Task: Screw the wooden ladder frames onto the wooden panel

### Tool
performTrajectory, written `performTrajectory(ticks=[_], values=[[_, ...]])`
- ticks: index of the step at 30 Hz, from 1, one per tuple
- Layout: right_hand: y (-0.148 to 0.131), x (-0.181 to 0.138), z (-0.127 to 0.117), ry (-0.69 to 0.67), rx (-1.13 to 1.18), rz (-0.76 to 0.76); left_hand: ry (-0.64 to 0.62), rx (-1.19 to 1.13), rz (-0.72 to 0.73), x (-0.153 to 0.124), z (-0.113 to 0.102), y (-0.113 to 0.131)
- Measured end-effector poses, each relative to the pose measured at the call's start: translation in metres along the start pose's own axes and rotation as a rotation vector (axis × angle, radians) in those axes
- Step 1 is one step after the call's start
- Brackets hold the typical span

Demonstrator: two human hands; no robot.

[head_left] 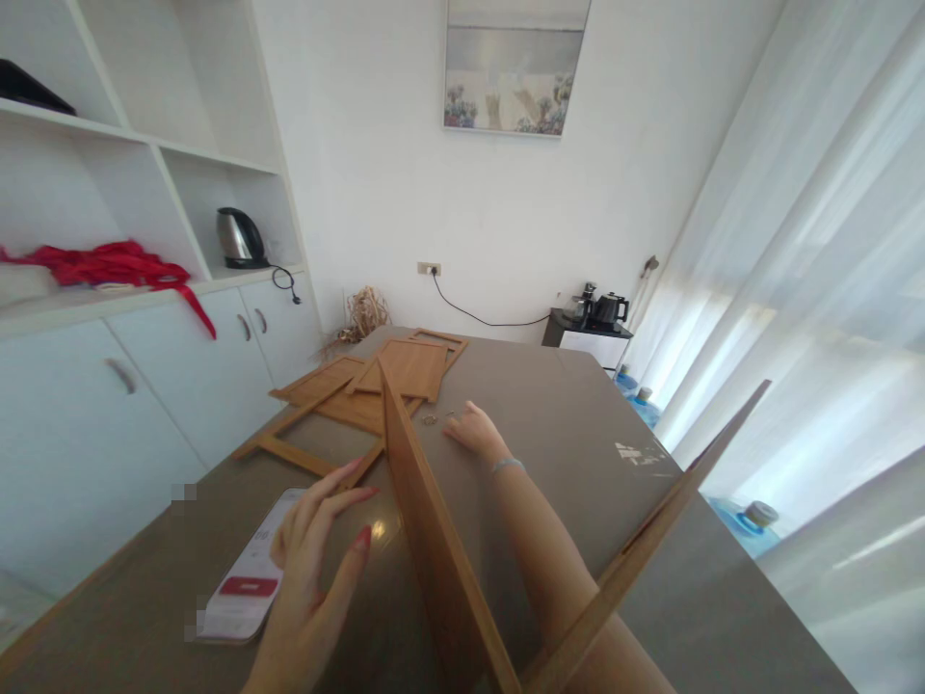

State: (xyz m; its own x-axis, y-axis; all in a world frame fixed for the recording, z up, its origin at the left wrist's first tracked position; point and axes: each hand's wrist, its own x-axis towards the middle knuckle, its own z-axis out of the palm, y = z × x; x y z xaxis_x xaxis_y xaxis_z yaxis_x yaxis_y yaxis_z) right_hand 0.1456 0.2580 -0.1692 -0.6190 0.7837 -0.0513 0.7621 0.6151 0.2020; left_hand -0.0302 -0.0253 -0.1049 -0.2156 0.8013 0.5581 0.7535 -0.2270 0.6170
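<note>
My left hand (312,551) is open, fingers spread, over a phone (242,588) with a lit screen. Its fingertips point at an upright wooden panel (434,525) without visibly gripping it. A second wooden board (654,525) slants up on the right, and the two come close together at the bottom edge. Between them my right arm reaches forward. At its end my right hand (475,431) rests on the table with fingers curled and pressed together, beside a few small metal pieces (429,420). Whatever those fingers hold is hidden.
Flat wooden panels (405,366) and an open wooden frame (296,455) lie on the brown table (549,386) at the far left. White cabinets (180,376) flank the left side. Water bottles (752,520) stand by the curtain at right. A small stand (589,339) carries kettles.
</note>
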Motion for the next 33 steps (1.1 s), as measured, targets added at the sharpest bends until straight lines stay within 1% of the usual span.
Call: performTrajectory(ticks=[3, 5, 8, 11, 15, 18, 21, 23, 25, 26, 27, 28, 29, 30, 31, 33], values=[[-0.002, 0.001, -0.002, -0.002, 0.02, 0.016, -0.012, 0.022, 0.037, -0.001, -0.001, -0.006], [-0.004, -0.003, -0.007, 0.013, 0.045, 0.07, -0.013, 0.016, 0.042, -0.003, -0.003, -0.008], [-0.01, -0.019, -0.015, 0.046, 0.092, 0.221, -0.004, -0.052, 0.04, -0.006, -0.007, -0.009], [-0.021, -0.05, -0.022, 0.077, 0.151, 0.399, 0.019, -0.163, 0.046, -0.012, -0.013, -0.008], [-0.037, -0.115, -0.034, 0.157, 0.243, 0.556, 0.061, -0.341, 0.028, -0.026, -0.021, -0.002], [-0.051, -0.174, -0.044, 0.251, 0.315, 0.638, 0.074, -0.497, 0.036, -0.038, -0.024, 0.004], [-0.073, -0.233, -0.047, 0.34, 0.376, 0.702, 0.114, -0.634, 0.05, -0.05, -0.029, 0.01], [-0.096, -0.271, -0.045, 0.399, 0.398, 0.761, 0.21, -0.689, 0.082, -0.06, -0.034, 0.012], [-0.127, -0.306, -0.042, 0.484, 0.413, 0.823, 0.357, -0.683, 0.155, -0.074, -0.042, 0.015], [-0.144, -0.322, -0.041, 0.619, 0.452, 0.847, 0.419, -0.66, 0.204, -0.083, -0.046, 0.017], [-0.163, -0.337, -0.041, 0.734, 0.492, 0.841, 0.442, -0.62, 0.245, -0.094, -0.05, 0.021], [-0.182, -0.35, -0.042, 0.824, 0.525, 0.822, 0.41, -0.581, 0.288, -0.106, -0.052, 0.025], [-0.2, -0.362, -0.043, 0.882, 0.555, 0.767, 0.34, -0.579, 0.345, -0.119, -0.054, 0.03], [-0.218, -0.373, -0.046, 0.92, 0.586, 0.697, 0.211, -0.597, 0.381, -0.132, -0.054, 0.037], [-0.234, -0.382, -0.049, 0.952, 0.612, 0.638, 0.061, -0.608, 0.382, -0.145, -0.054, 0.044], [-0.259, -0.395, -0.057, 1.006, 0.645, 0.558, -0.149, -0.612, 0.301, -0.166, -0.051, 0.059]])
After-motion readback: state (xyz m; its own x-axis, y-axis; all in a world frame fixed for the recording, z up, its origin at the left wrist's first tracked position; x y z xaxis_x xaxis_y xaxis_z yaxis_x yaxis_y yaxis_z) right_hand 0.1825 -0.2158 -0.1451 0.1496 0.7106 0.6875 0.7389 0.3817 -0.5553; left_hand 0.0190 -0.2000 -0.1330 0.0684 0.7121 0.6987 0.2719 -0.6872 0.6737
